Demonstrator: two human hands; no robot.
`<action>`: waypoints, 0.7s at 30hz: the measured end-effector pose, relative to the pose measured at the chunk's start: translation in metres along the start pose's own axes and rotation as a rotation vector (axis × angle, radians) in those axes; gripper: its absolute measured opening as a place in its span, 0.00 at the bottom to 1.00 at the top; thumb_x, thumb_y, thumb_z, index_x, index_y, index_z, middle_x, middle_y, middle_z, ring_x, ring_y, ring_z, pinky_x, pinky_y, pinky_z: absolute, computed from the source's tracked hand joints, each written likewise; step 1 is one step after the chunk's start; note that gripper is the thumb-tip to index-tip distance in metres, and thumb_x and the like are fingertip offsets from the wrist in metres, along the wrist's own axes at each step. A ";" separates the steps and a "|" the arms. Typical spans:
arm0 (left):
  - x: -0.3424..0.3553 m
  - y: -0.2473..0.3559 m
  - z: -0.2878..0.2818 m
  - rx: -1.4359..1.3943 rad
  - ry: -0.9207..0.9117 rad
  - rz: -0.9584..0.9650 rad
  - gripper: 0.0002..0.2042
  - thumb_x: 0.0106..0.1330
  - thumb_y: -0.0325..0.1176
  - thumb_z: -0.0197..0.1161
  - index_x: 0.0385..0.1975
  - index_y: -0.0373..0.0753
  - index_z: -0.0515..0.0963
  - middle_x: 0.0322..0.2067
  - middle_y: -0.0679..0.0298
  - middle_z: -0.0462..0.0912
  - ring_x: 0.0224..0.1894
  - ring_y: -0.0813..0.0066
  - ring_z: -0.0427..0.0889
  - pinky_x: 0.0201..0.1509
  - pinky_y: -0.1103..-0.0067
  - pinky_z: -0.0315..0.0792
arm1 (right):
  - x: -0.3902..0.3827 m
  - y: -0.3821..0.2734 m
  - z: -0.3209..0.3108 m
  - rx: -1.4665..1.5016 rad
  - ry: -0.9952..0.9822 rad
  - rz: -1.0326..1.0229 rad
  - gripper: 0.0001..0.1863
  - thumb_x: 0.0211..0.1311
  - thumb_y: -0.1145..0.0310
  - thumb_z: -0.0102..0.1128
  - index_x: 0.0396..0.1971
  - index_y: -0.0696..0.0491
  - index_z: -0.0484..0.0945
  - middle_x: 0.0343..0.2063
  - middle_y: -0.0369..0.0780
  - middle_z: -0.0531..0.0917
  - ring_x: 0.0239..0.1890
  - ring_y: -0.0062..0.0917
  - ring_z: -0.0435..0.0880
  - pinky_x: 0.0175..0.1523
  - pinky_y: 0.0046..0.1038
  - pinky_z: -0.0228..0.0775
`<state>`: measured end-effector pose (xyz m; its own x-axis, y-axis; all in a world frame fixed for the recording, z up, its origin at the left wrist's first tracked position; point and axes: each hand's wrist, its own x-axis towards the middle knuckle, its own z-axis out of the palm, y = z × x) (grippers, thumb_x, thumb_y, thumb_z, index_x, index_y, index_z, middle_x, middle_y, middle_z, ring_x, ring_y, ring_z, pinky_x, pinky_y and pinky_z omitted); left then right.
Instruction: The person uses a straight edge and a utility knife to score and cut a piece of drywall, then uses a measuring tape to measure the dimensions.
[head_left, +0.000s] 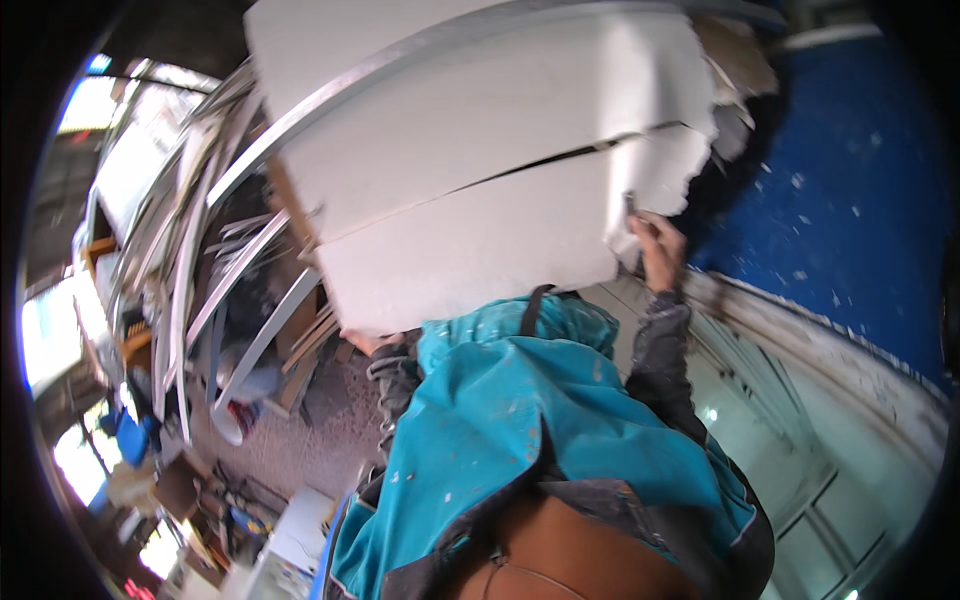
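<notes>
In the head view, large white boards fill the upper middle, crossed by a long dark split, with a ragged, peeling right edge. My right hand is at that edge, fingers closed round a small, narrow, greyish object, perhaps a tool, too small to make out. My left hand grips the lower left edge of the board, its fingertips partly hidden by it. A long metal strip lies across the upper board. The teal jacket on my body covers the lower middle.
A jumble of metal and wooden strips leans at the left, over a dirty floor. Scuffed blue panelling stands at the right, with a pale ledge and glass panels below. Piled items lie at lower left.
</notes>
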<state>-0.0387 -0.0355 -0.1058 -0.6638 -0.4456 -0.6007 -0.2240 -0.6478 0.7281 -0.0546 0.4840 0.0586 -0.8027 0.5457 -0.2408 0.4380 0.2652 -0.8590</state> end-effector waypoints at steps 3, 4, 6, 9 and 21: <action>0.018 0.000 -0.024 -0.073 -0.087 0.091 0.38 0.72 0.68 0.42 0.69 0.43 0.63 0.67 0.61 0.69 0.67 0.60 0.69 0.70 0.59 0.67 | 0.006 -0.010 0.007 0.219 -0.068 -0.022 0.11 0.69 0.68 0.63 0.42 0.59 0.82 0.18 0.30 0.76 0.19 0.10 0.69 0.27 0.18 0.64; 0.012 -0.004 -0.009 -0.087 0.014 0.065 0.36 0.73 0.66 0.46 0.69 0.43 0.63 0.67 0.62 0.69 0.66 0.61 0.69 0.69 0.60 0.68 | 0.010 -0.008 0.007 0.215 -0.088 -0.031 0.10 0.70 0.67 0.61 0.43 0.59 0.81 0.21 0.31 0.78 0.21 0.11 0.72 0.28 0.17 0.67; -0.003 -0.004 0.017 -0.119 0.120 0.053 0.35 0.73 0.64 0.50 0.70 0.43 0.62 0.66 0.62 0.70 0.66 0.62 0.70 0.68 0.61 0.69 | 0.022 -0.015 0.013 0.265 -0.135 -0.002 0.10 0.72 0.68 0.58 0.46 0.58 0.76 0.28 0.37 0.83 0.28 0.17 0.82 0.37 0.19 0.76; -0.016 -0.003 0.012 -0.087 0.123 0.104 0.34 0.73 0.62 0.53 0.69 0.45 0.62 0.64 0.64 0.71 0.65 0.62 0.70 0.67 0.62 0.70 | 0.042 -0.043 0.058 0.265 -0.231 -0.247 0.09 0.73 0.71 0.56 0.46 0.58 0.76 0.36 0.39 0.85 0.40 0.22 0.86 0.47 0.24 0.79; -0.020 -0.011 0.034 -0.220 0.092 0.133 0.32 0.68 0.59 0.63 0.63 0.43 0.71 0.57 0.63 0.78 0.57 0.62 0.78 0.63 0.67 0.74 | 0.098 -0.126 0.248 0.150 -0.624 -0.632 0.09 0.63 0.72 0.63 0.40 0.58 0.78 0.31 0.43 0.87 0.38 0.31 0.90 0.46 0.30 0.81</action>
<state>-0.0476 0.0014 -0.0907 -0.6067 -0.5835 -0.5398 0.0280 -0.6944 0.7191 -0.2892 0.3069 0.0313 -0.9687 -0.2096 0.1327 -0.1824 0.2390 -0.9537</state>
